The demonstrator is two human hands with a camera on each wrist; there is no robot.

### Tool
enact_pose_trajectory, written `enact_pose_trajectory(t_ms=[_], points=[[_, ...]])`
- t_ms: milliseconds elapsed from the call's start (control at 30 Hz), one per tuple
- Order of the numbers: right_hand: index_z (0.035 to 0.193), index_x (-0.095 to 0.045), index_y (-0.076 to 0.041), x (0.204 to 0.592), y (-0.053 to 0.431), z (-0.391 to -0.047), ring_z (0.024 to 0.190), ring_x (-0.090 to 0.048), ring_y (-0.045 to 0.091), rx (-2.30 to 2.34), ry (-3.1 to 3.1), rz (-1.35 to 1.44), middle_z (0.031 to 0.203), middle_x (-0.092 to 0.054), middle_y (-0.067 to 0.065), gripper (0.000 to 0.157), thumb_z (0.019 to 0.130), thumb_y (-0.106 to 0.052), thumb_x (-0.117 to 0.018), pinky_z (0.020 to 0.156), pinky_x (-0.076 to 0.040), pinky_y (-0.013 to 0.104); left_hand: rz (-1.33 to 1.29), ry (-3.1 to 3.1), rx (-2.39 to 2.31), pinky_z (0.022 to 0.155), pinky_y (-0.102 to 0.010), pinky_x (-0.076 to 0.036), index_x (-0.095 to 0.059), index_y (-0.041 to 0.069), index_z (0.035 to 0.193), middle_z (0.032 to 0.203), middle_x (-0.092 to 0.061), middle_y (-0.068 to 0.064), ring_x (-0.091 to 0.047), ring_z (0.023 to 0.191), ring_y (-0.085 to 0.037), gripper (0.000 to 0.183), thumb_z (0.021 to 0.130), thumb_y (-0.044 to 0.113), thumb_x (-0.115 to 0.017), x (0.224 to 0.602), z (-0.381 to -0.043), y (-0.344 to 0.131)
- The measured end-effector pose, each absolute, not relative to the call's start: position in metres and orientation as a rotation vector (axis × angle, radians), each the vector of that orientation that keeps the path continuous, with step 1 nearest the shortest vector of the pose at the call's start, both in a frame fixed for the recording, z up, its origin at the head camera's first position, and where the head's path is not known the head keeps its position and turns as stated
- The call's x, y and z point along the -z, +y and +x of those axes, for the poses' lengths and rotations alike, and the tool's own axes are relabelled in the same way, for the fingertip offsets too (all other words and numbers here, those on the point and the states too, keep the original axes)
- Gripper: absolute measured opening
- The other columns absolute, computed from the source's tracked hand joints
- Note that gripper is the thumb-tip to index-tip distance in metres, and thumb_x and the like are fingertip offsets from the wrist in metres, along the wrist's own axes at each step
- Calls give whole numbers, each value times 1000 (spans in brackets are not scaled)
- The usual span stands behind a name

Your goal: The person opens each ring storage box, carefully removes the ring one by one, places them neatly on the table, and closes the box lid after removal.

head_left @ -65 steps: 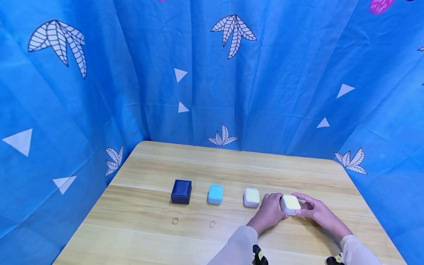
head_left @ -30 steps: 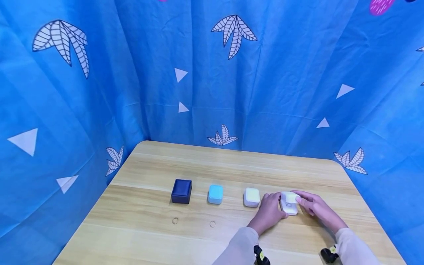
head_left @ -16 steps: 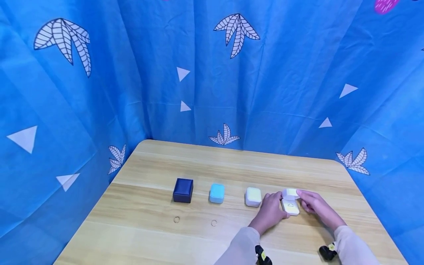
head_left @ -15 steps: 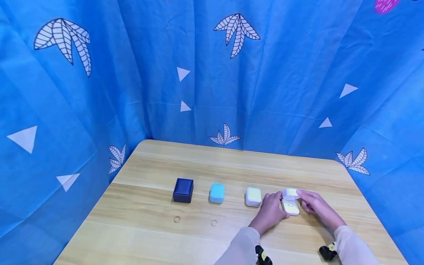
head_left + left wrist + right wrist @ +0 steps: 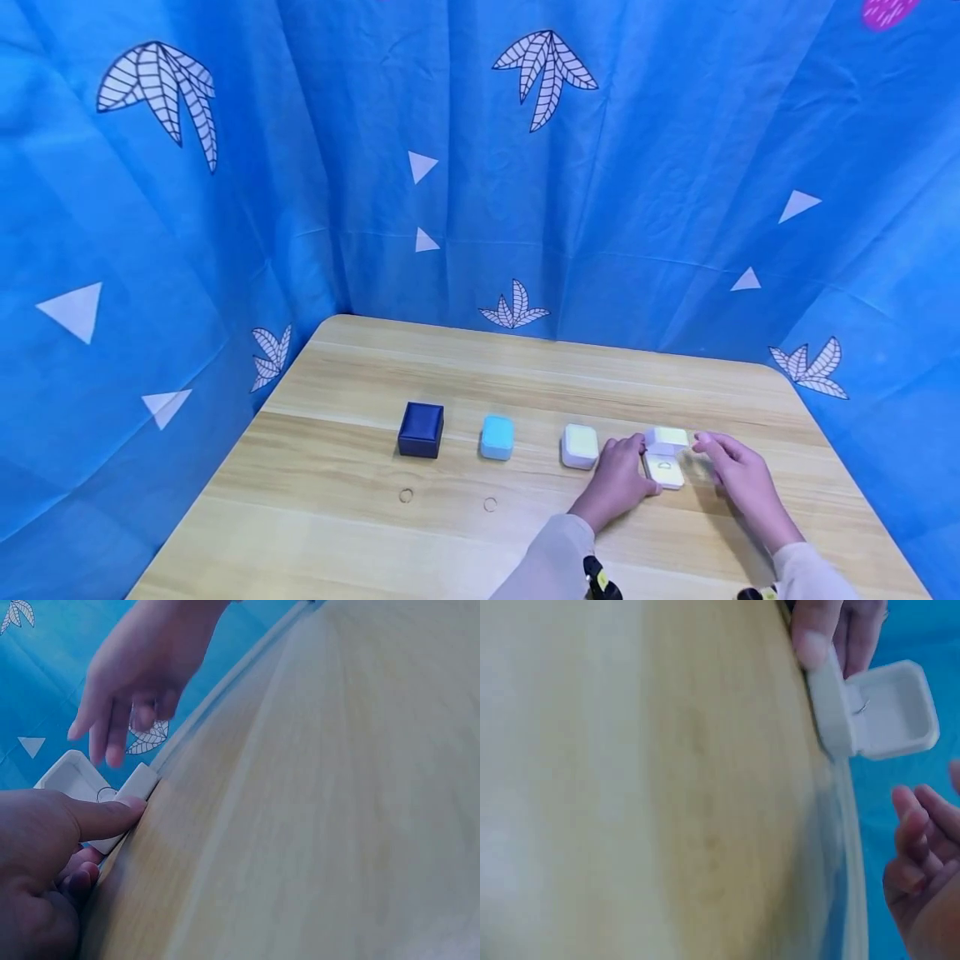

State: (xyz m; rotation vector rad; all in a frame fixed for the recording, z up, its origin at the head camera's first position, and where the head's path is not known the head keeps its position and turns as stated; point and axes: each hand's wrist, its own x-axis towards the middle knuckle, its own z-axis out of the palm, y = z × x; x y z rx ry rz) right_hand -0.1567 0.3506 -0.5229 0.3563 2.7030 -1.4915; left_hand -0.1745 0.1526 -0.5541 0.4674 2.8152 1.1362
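A small white ring box [image 5: 665, 474] stands with its lid up on the wooden table, at the right of the row. A thin ring [image 5: 862, 707] sits in its slot, upright in the base. My left hand [image 5: 619, 482] grips the base from the left; in the left wrist view the thumb presses its front edge and the fingers lie behind. Just right of the raised lid is my right hand [image 5: 742, 479], apart from it, with loosely bent fingers and nothing held.
Left of my hands stand a closed cream-topped ring box [image 5: 580, 447], a light blue one [image 5: 497, 437] and a dark blue one [image 5: 421, 430]. Two thin rings lie in front: one ring [image 5: 406, 495] and another ring [image 5: 490, 504]. A blue curtain [image 5: 465, 200] hangs behind the table.
The white box's lid has been swung up, baring the ring inside. My right hand has let go of the lid and moved off to the right. My left hand keeps its grip.
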Motion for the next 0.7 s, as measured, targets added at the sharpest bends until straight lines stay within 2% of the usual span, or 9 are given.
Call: enact_pose_trajectory(t_ms=[133,333,567,700], points=[[129,-63,-3,520,346,-141,60,-52,12,1469,2797,372,70,-57,1,57,99,-51,-59,52,-46,29,455,2809,-1134,97,-17,-44,-55,18,142,122,-66,14,-52,108,-5,81,71,30,-92,555,-175,154],[124,-69,-5,522,330,-133,59,-49,8,1334,2892,258,69,-56,0,36,97,-29,-68,53,-45,26,452,2804,-1140,99,-18,-44,-54,18,143,124,-66,14,-52,110,-6,82,71,30,-92,556,-176,154],[114,-73,-4,532,322,-138,66,-49,4,1239,3024,61,98,-71,8,23,92,-11,-71,57,-44,24,457,2791,-1159,99,-19,-44,-55,18,143,123,-66,14,-52,110,-5,81,71,30,-91,556,-175,154],[112,-74,-3,533,321,-139,68,-48,2,1208,3046,1,102,-72,14,22,90,-5,-72,60,-44,23,457,2786,-1176,99,-19,-45,-56,19,141,122,-66,14,-52,109,-5,79,71,29,-92,556,-175,154]])
